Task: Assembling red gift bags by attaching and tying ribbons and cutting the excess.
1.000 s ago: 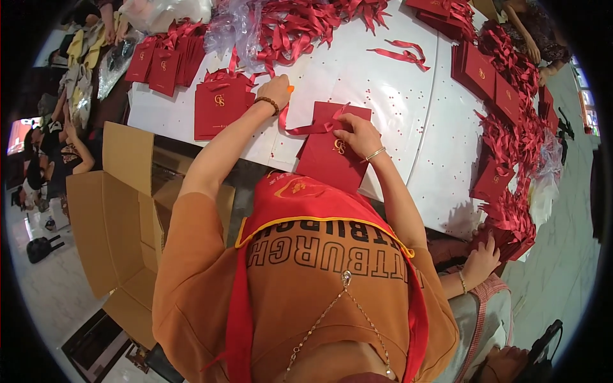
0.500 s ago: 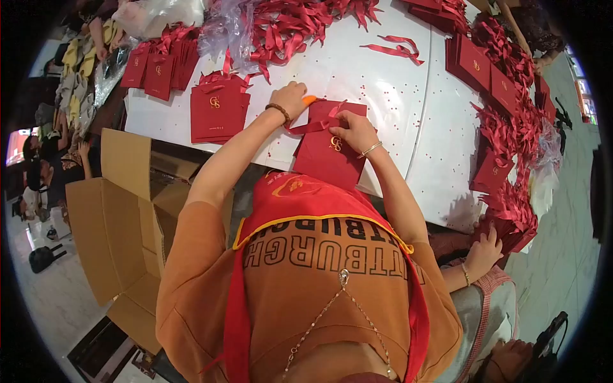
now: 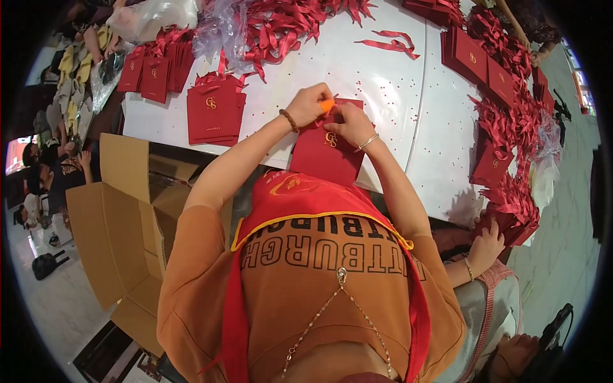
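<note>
Your hands have moved closer together at the far edge of the red paper bag point(image 3: 324, 155) since a moment ago; your left hand point(image 3: 308, 105) now pinches a small orange thing point(image 3: 327, 105), fingers tight on it; your right hand point(image 3: 348, 122) grips the bag's top; the bag lies on the near edge of the white table point(image 3: 396, 96); a pile of red ribbons point(image 3: 281, 25) sits far off; a cardboard box point(image 3: 121, 217) stands open to your left.

Both hands at the top edge of a dark red paper bag point(image 3: 324, 153) on the white table point(image 3: 389, 96), left hand point(image 3: 308, 104) pinching something small and orange, perhaps a tool. Right hand point(image 3: 350, 124) just beside it, touching the bag. Open cardboard box point(image 3: 121, 223) at left.
</note>
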The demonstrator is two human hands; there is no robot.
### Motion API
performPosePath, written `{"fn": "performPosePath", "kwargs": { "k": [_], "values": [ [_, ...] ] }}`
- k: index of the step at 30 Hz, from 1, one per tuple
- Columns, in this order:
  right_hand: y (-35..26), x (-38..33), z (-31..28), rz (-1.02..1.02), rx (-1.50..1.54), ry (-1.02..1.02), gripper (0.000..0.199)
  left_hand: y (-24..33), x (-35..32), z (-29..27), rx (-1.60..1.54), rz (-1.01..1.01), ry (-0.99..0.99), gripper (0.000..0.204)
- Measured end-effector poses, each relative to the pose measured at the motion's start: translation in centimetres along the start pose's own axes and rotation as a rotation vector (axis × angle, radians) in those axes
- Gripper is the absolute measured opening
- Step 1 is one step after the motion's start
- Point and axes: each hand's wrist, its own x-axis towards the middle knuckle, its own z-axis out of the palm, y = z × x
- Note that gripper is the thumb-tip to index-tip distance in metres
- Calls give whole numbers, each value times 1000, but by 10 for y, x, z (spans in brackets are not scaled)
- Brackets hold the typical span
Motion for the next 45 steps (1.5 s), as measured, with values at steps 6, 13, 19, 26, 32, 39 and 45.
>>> {"fn": "performPosePath", "kwargs": {
  "k": [6,13,19,26,32,39,45],
  "values": [
    [-14,-28,-29,-58,-427,116,39,1,-4,2,98,-29,-100,28],
    [2,-44,-32,148,18,72,38,5,-4,1,345,62,-158,23],
    [2,-47,-30,317,276,10,27,8,-10,-1,242,-59,-152,17],
    [14,-47,-21,293,388,30,20,16,-9,9,294,64,-32,13],
    [11,-47,-21,286,428,50,31,34,-32,33,286,185,59,14],
    [3,-46,-18,228,402,79,32,29,-41,43,437,52,150,11],
    [4,-47,-16,182,379,129,33,33,-43,44,397,63,180,8]
  ]
}}
